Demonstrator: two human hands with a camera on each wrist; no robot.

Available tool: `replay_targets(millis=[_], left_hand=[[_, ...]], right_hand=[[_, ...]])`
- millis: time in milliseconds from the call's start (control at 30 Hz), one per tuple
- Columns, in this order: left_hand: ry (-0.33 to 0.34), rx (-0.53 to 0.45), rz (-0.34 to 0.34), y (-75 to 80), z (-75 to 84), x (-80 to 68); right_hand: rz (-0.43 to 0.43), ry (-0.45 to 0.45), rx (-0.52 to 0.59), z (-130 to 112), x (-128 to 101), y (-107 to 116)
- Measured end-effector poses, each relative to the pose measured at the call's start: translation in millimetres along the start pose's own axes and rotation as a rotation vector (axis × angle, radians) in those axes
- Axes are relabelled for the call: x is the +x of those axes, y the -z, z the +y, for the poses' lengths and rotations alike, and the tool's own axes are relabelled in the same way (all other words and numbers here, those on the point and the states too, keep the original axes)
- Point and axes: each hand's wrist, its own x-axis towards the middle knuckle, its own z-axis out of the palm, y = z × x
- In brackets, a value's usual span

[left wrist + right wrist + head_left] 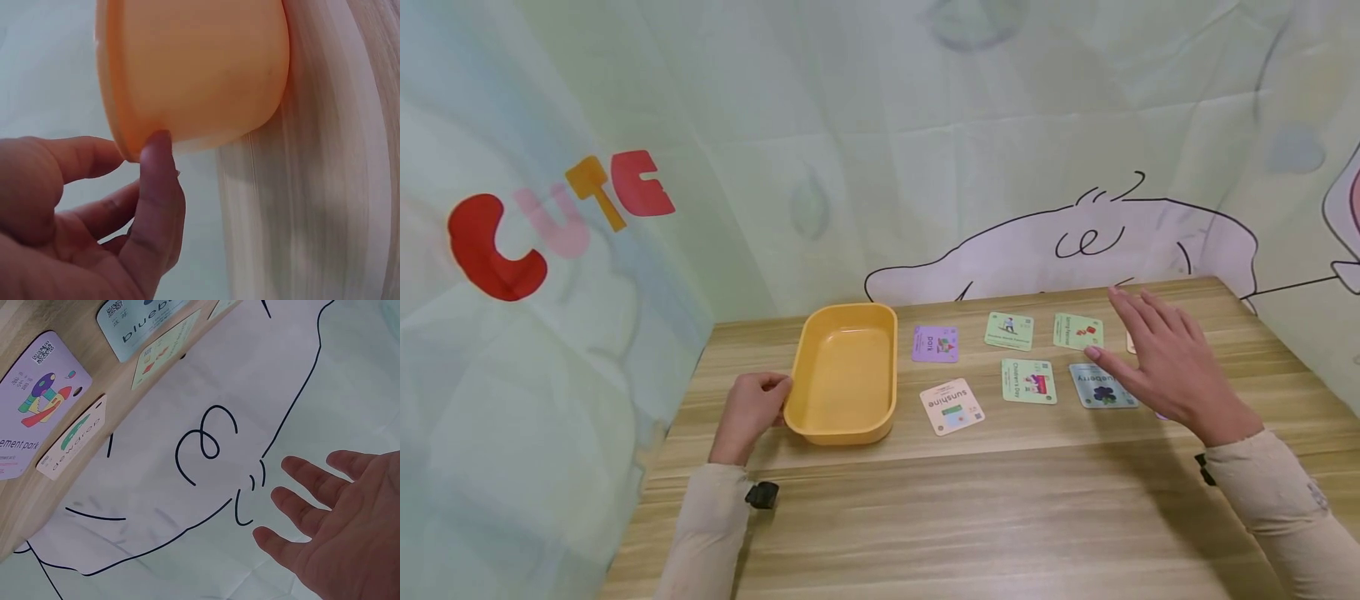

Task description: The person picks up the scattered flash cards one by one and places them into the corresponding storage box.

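Note:
My left hand [752,412] pinches the near-left rim of a yellow plastic tray [846,375] with thumb and fingers. The left wrist view shows the pinch on the rim of the tray [200,69] from close by. Above the right-hand cards hovers my right hand [1176,367], fingers extended and holding nothing. Nearest to it are a blueberry card [1103,388], partly covered by the thumb, and a green festival card [1075,329]. The right wrist view has a purple amusement park card [47,400] and a pale dewdrop card [74,437], both mostly hidden in the head view.
Between tray and right hand lie a purple park card [936,344], a sunshine card [952,407], a Children's Day card [1028,382] and another green card [1009,331]. The wooden table [970,525] meets a printed cloth backdrop [790,125] behind and at the left.

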Motion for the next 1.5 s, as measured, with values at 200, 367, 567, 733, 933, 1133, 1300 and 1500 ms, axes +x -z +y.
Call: replay_targets(millis=[200,367,567,733,933,1133,1300,1500], left_hand=[[0.033,-0.030,-0.017,-2.5,0.1,0.2],[0.037,-0.051,-0.023,-3.1,-0.1,-0.2],[0.068,-0.075,-0.041,-2.9,-1.4,-0.7],[0.079,-0.088,-0.052,-2.5,-0.5,-0.2],[0.080,-0.093,-0.058,-2.5,0.3,1.6],[0.072,-0.098,-0.063,-1.2,0.1,3.6],[0.059,-0.100,-0.059,-0.8,0.1,3.9],[0.075,-0.091,-0.059,-1.2,0.8,4.4]], right_hand=[[-0.006,0.000,-0.006,1,0,-1],[-0.010,-0.001,-0.007,2,-1,-2],[-0.021,-0.004,-0.010,3,-4,-2],[-0.030,-0.004,-0.025,6,-5,-4],[-0.033,0.000,-0.038,11,-5,-5],[-0.052,0.005,-0.040,17,-3,-7],[-0.083,-0.010,-0.034,24,-1,-7],[-0.087,-0.010,-0.025,33,-4,-9]])
